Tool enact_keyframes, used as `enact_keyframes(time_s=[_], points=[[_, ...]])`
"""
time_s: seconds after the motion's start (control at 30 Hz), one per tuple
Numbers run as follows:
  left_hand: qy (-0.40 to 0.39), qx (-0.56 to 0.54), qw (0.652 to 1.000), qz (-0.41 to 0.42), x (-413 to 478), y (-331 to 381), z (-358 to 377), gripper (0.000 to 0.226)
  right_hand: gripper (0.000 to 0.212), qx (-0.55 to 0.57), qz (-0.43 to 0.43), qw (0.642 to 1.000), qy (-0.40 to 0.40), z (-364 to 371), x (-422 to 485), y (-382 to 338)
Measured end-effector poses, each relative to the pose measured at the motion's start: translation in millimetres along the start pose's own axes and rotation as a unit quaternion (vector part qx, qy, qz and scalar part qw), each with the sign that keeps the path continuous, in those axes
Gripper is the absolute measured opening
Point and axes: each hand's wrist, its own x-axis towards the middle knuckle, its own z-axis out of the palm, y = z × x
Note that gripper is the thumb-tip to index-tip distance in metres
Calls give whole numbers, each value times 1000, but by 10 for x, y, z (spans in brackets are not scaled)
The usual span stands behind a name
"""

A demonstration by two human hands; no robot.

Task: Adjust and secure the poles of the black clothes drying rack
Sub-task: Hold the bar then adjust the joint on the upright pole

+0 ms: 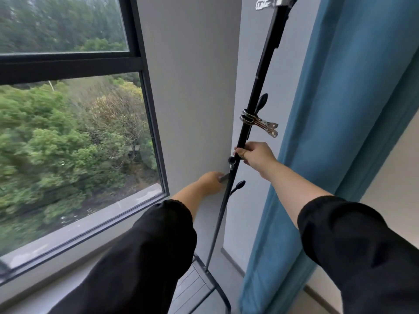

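Window corner, blue curtain (340,109) just right of the right hand (255,156), which is wrapped around the rack pole (256,87). Left hand (212,182) pinches a grey tool beside the knob (231,160) below. Loosen too much and I'd guess the pole slides down, pinching fingers.

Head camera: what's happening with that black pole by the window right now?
A person is working on the upright black pole of a drying rack between the window and a blue curtain. The right hand grips the pole below a metal clip; the left hand holds a small grey piece at the joint under the black knob.
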Motion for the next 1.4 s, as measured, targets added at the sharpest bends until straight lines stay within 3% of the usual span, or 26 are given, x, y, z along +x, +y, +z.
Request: enact_keyframes(time_s=[0.37, 0.63, 0.9, 1.03, 1.4], points=[[2, -42, 998, -56, 679, -131, 98, 36, 24, -18, -67, 993, -92, 193, 615, -88], [88, -40, 991, -90, 1016, -355, 99, 29, 26, 7, -105, 988, -113, 453, 1006, -53], [154, -12, 982, -107, 1241, -497, -18, 26, 12, -57, -164, 983, -65, 721, 1297, -128], [144, 48, 985, -85, 1419, -634, -70, 32, 7, -77, -165, 982, -44, 821, 1438, -140], [97, -5, 993, -62, 2342, -1151, -713, 29, 10, -100, -120, 988, 11, 1422, 2289, -334]])
